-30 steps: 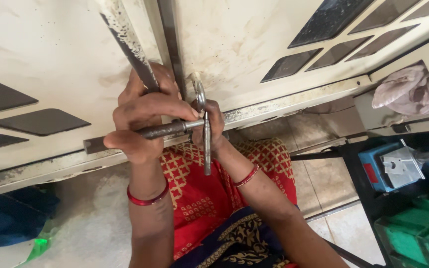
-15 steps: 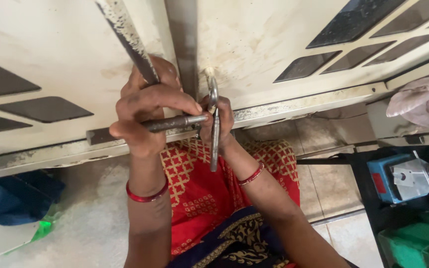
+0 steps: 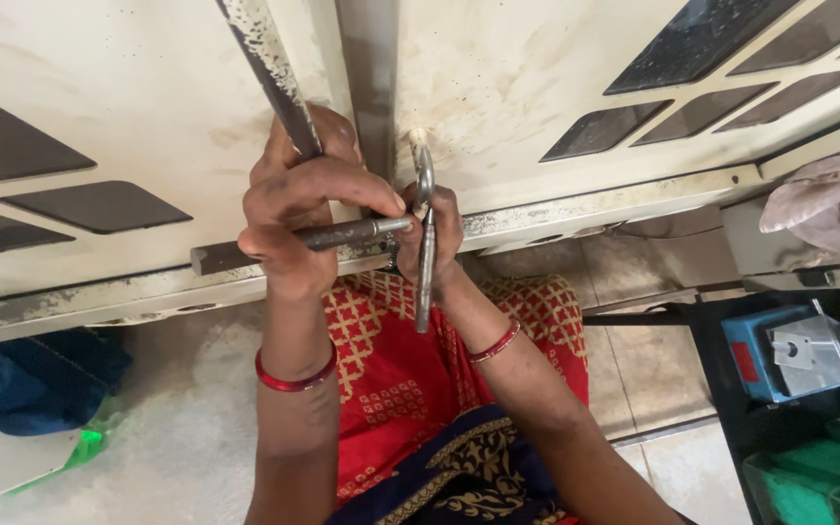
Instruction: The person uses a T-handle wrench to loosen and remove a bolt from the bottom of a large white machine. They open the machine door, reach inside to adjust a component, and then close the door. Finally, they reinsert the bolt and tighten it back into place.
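Cream metal door panels point(image 3: 556, 87) fill the upper frame, stained and scuffed, with dark angular inset panes. A vertical gap runs between the two leaves. Below lies a pale tiled floor point(image 3: 634, 360), worn and dusty. At right stands a dark rack point(image 3: 721, 389) carrying a blue box with a metal bracket and green containers; a pale cloth point(image 3: 828, 199) rests above it. A blue bundle point(image 3: 21, 379) lies at lower left.

A rusted diagonal bar point(image 3: 269, 73) descends to the left hand point(image 3: 294, 219). That hand is closed firmly around a horizontal sliding bolt point(image 3: 342, 236) at the lower edge of the door, fingers wrapped over it. The right hand point(image 3: 439, 233) sits just beside, behind the bolt's end, closed on the flat hasp handle point(image 3: 425, 253), which hangs upright across the bolt tip. Red bangles show on both wrists.
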